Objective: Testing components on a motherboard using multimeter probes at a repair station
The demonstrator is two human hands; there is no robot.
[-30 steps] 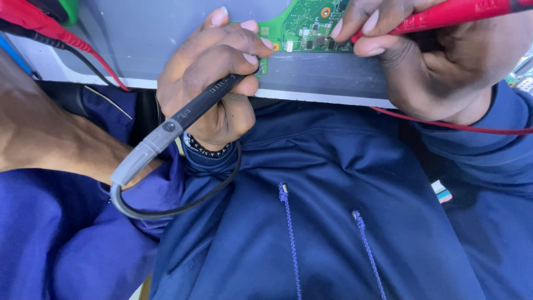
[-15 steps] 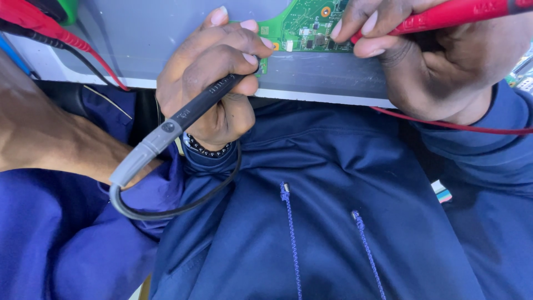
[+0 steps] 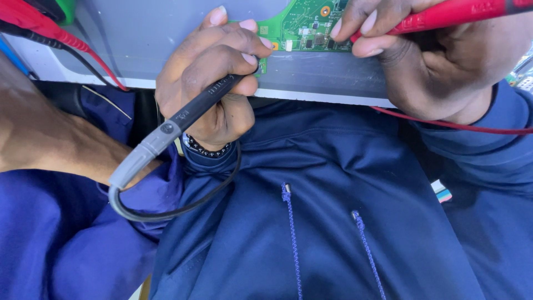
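My left hand (image 3: 214,78) is closed around the black probe (image 3: 183,114), held like a pen, with its front end hidden behind my fingers at the lower edge of the green circuit board (image 3: 308,25). The grey rear part of this probe points down to my left, and its black cable (image 3: 183,208) makes a loop over my blue hoodie (image 3: 311,211). My right hand (image 3: 438,61) grips the red probe (image 3: 472,10), fingertips resting just at the board. The board lies on a grey table (image 3: 327,75), near its edge. A thin red wire (image 3: 444,123) runs under my right wrist. More red and black cables (image 3: 61,39) lie at the far left.
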